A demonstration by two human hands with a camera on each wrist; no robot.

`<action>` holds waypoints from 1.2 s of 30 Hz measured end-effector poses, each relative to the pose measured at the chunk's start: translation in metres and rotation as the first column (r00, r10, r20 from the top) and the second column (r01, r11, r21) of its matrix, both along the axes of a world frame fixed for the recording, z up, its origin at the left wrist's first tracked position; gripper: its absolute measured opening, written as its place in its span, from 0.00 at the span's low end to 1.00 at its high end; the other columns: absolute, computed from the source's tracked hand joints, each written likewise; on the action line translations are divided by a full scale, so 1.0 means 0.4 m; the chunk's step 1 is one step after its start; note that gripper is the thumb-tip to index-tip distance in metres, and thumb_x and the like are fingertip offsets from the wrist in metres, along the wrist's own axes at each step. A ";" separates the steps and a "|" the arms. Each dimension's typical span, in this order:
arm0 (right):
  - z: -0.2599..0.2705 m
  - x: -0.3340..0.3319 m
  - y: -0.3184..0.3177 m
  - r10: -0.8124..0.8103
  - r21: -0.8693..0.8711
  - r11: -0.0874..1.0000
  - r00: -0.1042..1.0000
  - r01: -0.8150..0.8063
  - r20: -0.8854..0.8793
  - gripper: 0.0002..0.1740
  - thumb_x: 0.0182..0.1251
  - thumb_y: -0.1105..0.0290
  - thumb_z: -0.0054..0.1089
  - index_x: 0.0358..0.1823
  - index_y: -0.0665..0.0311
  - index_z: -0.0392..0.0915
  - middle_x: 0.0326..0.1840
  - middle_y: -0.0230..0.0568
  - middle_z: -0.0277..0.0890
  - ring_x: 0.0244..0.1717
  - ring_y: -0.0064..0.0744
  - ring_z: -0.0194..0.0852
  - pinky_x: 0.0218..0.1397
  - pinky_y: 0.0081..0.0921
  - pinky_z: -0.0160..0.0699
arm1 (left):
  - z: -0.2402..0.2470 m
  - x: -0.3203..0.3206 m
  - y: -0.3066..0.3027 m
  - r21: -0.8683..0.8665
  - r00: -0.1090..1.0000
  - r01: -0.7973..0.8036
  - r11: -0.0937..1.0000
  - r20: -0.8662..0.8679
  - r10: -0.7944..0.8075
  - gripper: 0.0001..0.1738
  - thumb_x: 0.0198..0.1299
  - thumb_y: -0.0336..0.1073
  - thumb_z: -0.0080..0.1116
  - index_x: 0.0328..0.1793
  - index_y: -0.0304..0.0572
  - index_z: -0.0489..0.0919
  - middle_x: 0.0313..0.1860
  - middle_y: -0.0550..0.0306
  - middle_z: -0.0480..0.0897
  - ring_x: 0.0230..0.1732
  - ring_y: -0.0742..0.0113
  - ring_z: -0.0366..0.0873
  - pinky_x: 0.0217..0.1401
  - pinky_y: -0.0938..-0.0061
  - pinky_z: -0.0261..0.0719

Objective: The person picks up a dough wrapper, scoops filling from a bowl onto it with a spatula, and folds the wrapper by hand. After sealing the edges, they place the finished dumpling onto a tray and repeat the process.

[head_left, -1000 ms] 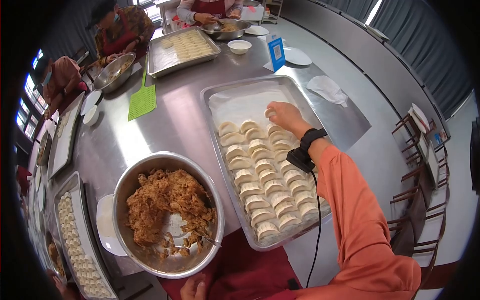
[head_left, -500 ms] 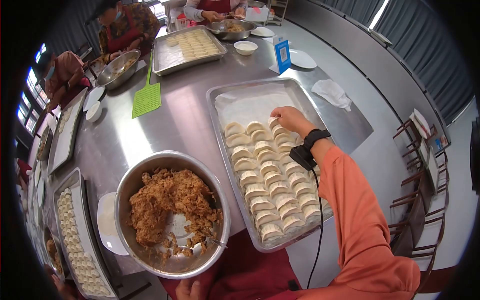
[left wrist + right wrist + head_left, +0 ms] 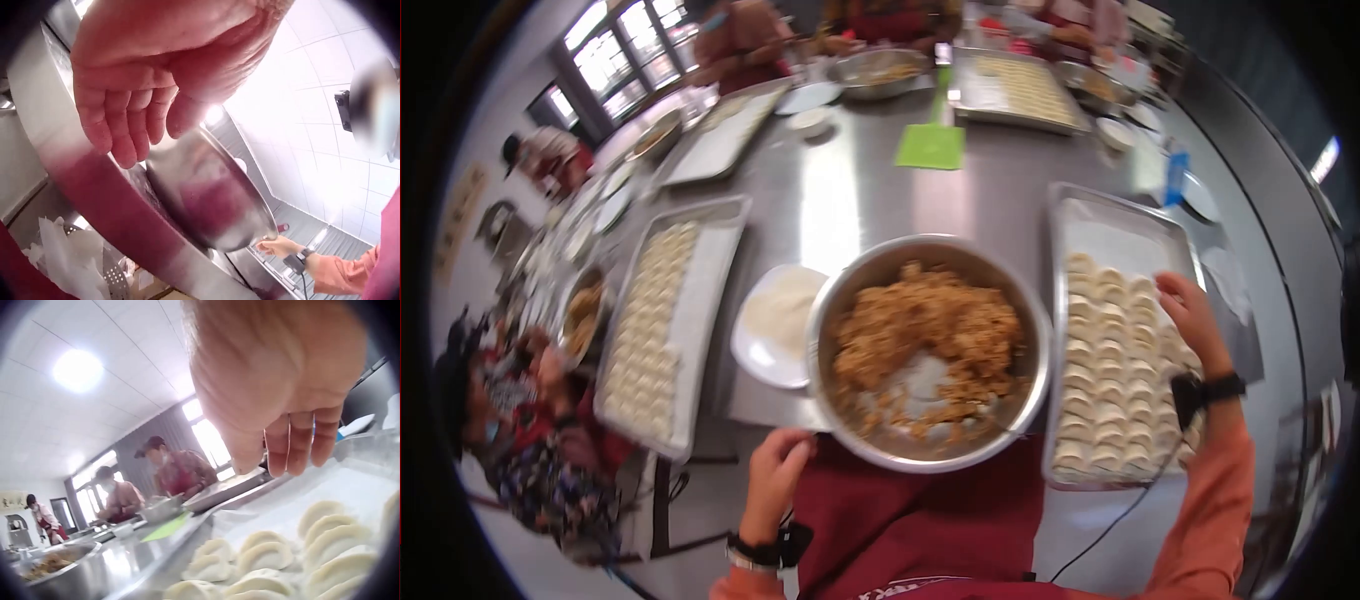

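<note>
A white plate [image 3: 780, 312] holds a pale heap, perhaps flour or wrappers; left of it a long steel tray [image 3: 712, 290] carries rows of dumplings [image 3: 645, 320]; farther back lie a green mat [image 3: 931, 145], a second tray [image 3: 1020, 92] and a blue card [image 3: 1176, 165] — people [image 3: 887, 20] beyond.

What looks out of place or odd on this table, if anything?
The metal bowl of filling appears to jut past the near edge of the table, over the red apron; the left wrist view shows its underside from below. Nothing looks spilled, and the dumplings lie in neat rows on their tray.
</note>
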State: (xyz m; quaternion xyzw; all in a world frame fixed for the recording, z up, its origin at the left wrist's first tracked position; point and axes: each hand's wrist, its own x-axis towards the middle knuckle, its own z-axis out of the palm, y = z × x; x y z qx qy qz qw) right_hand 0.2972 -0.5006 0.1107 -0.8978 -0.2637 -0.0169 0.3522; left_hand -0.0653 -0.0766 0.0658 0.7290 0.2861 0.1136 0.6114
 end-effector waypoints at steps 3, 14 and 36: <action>0.051 -0.131 0.039 0.048 0.023 0.999 0.988 -0.045 -0.144 0.13 0.60 0.76 0.52 0.47 0.68 0.75 0.39 0.38 0.77 0.39 0.24 0.73 0.43 0.21 0.71 | 0.004 0.033 0.080 -0.038 0.993 -0.119 0.992 0.004 0.119 0.10 0.58 0.32 0.53 0.43 0.34 0.76 0.34 0.59 0.78 0.34 0.75 0.75 0.38 0.81 0.74; 0.037 -0.546 0.149 0.296 0.063 0.952 0.842 -0.301 -0.451 0.17 0.48 0.79 0.61 0.43 0.65 0.78 0.41 0.44 0.78 0.44 0.42 0.76 0.48 0.29 0.74 | -0.050 0.237 0.279 0.483 0.986 -0.086 0.872 -0.087 0.145 0.11 0.49 0.37 0.57 0.32 0.34 0.80 0.26 0.48 0.81 0.29 0.59 0.80 0.35 0.70 0.76; -0.017 -0.638 0.191 0.290 0.224 0.953 0.836 -0.205 -0.466 0.16 0.56 0.78 0.58 0.48 0.65 0.75 0.40 0.39 0.78 0.38 0.28 0.77 0.40 0.22 0.74 | 0.031 0.175 0.145 -0.805 0.811 0.169 0.569 0.442 0.384 0.14 0.65 0.34 0.44 0.51 0.33 0.71 0.49 0.52 0.78 0.52 0.61 0.76 0.57 0.66 0.74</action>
